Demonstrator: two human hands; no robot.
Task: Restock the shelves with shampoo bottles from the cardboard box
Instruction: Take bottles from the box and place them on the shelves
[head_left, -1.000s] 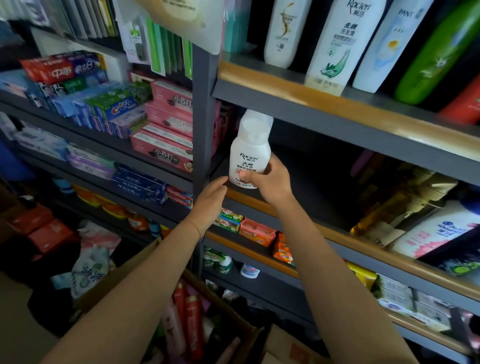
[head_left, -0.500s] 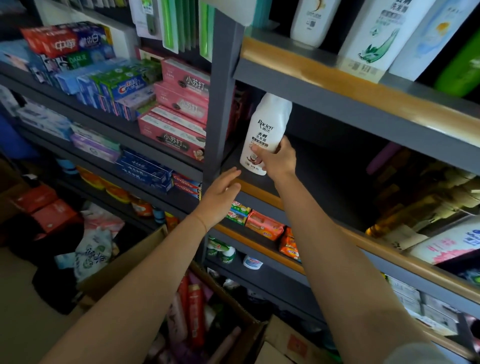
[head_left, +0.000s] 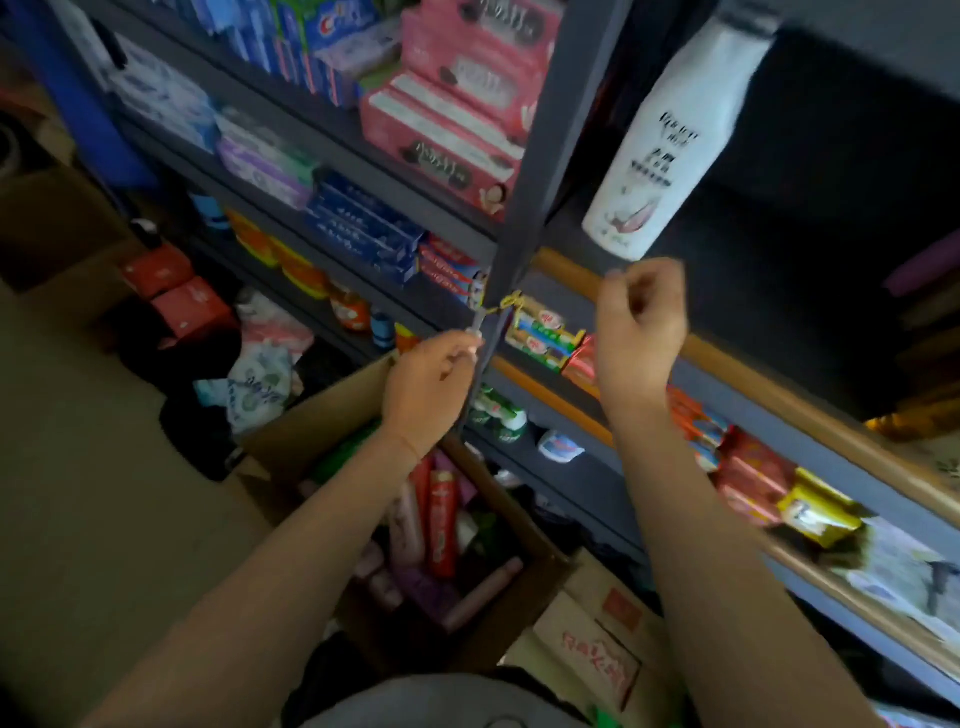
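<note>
A white shampoo bottle (head_left: 660, 150) stands by itself at the left end of the dark shelf (head_left: 737, 364), just right of the grey upright post (head_left: 524, 208). Just below the bottle, clear of it, my right hand (head_left: 639, 332) has its fingers curled and holds nothing. My left hand (head_left: 431, 384) is lower, by the post, its curled fingers at a small trinket (head_left: 480, 306) hanging on a yellow string; blur hides whether they grip it. Below my arms, the open cardboard box (head_left: 322, 415) holds several bottles, among them a red one (head_left: 442, 519).
Pink cartons (head_left: 457, 119) and toothpaste boxes (head_left: 363, 228) fill the left shelves. Soap packs (head_left: 545, 338) line the shelf below my hands. A second printed carton (head_left: 597, 644) lies right of the box. Bags and red boxes (head_left: 176, 296) sit on the floor at left.
My right hand has let go of the white bottle and dropped below it. My left hand has come down from the shelf edge. The camera has tilted down toward the box.
</note>
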